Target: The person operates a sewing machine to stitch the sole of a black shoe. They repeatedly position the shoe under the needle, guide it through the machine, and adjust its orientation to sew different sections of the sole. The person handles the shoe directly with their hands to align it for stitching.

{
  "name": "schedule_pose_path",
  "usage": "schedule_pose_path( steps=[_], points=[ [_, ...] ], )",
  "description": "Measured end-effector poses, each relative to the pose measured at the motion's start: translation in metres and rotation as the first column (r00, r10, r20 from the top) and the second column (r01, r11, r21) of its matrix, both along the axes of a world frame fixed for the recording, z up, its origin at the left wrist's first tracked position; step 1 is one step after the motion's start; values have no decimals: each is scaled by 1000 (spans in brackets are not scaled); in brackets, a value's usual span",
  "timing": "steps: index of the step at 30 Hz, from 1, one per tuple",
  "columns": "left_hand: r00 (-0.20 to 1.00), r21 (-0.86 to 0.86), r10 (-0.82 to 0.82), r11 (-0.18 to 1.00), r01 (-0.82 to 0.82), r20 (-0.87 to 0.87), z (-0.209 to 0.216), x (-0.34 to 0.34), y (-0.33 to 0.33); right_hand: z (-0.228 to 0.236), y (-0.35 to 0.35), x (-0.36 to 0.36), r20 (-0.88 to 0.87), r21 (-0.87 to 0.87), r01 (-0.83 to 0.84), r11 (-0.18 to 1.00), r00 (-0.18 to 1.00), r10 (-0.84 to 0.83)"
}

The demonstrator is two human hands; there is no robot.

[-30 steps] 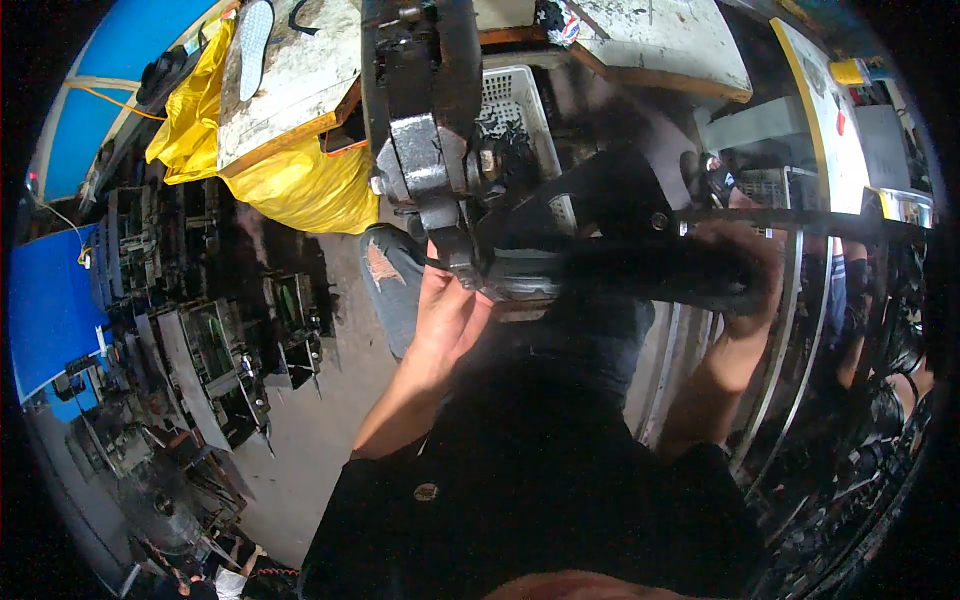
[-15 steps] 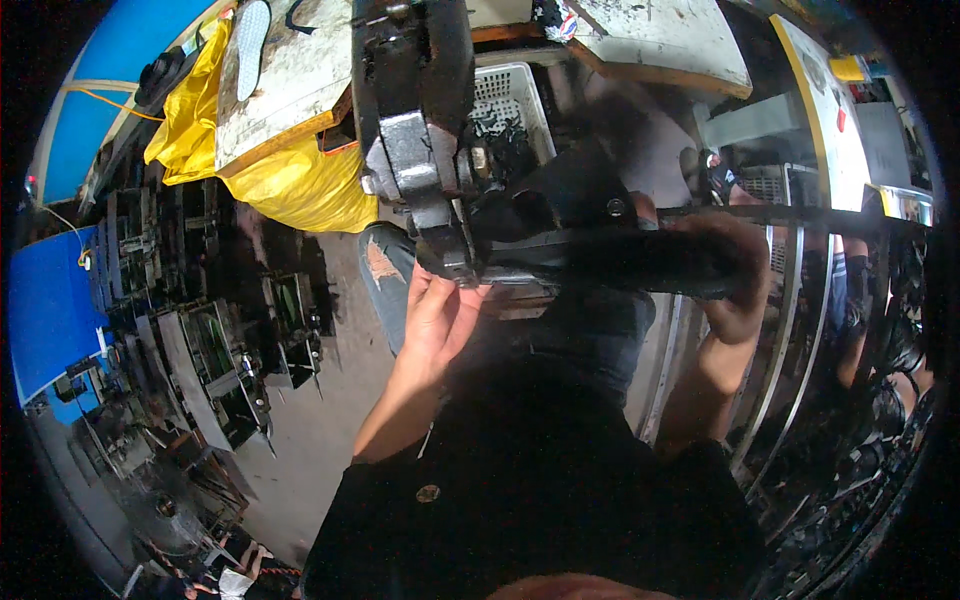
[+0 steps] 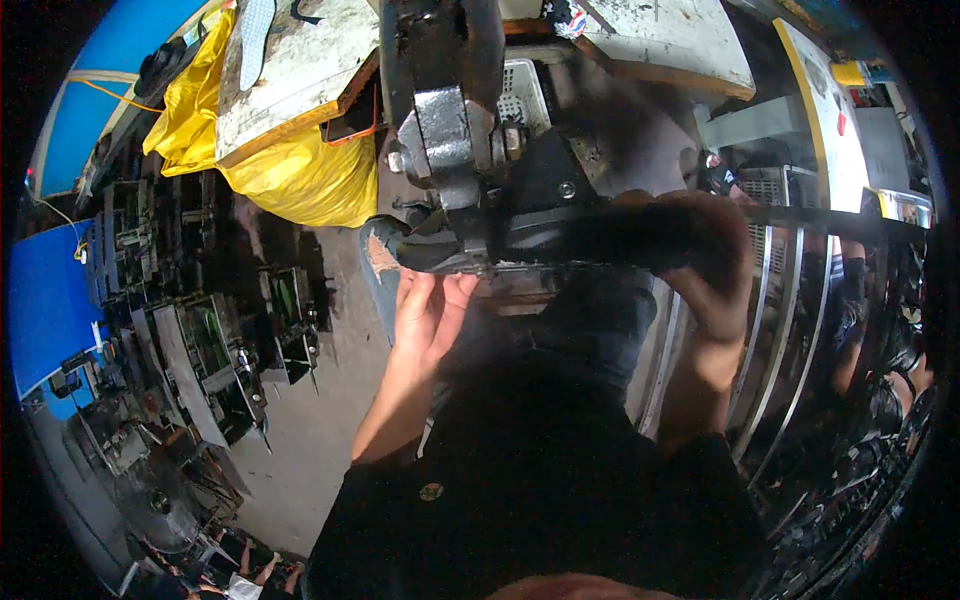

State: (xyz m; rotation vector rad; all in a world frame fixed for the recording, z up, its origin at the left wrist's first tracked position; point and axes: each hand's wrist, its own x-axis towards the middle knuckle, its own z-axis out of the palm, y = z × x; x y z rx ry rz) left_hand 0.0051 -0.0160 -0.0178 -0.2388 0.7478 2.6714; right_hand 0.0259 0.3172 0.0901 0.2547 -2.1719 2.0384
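A long black piece, boot-like in outline [image 3: 590,238], lies crosswise under the worn metal head of a machine [image 3: 440,130]. Its left end sticks out past the head; dark shadow hides its exact kind. With fingertips pinched at its near edge, just left of the head, my left hand [image 3: 430,310] holds it. My right hand [image 3: 715,245] is wrapped round the right end, mostly in shadow. A dark plate with a bolt [image 3: 566,190] stands behind the piece.
White, stained worktops [image 3: 300,70] flank the machine, a yellow sheet [image 3: 300,180] hanging from the left one. Behind the head is a white plastic basket [image 3: 525,95]. Metal rails [image 3: 785,340] run along my right. Metal racks [image 3: 215,350] stand at the left.
The black piece has slid left, so its end now pokes out beyond the machine head. My right hand has moved left with it; the left hand stays near the head. The view has shifted slightly.
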Motion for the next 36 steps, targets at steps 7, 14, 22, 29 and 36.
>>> schedule_pose_path(
  steps=[7,14,22,29,36],
  points=[
    [998,-40,66,997,-66,-1,1,5,-25,-7,-30,-8,96,-100,5,995,995,4],
    [984,-304,164,936,-179,-74,18,3,-54,-44,-59,-11,22,-300,-33,953,999,42],
    [622,-695,-350,140,-705,-701,96,-26,-37,-33,-88,-22,-37,-106,-66,992,997,63],
    [491,-781,-752,49,-623,-439,138,-54,0,8,-97,-29,148,167,-113,979,985,89],
    [627,-906,-669,184,-381,-400,126,-58,1,22,-98,-40,-62,463,-101,881,987,146]
  ],
)
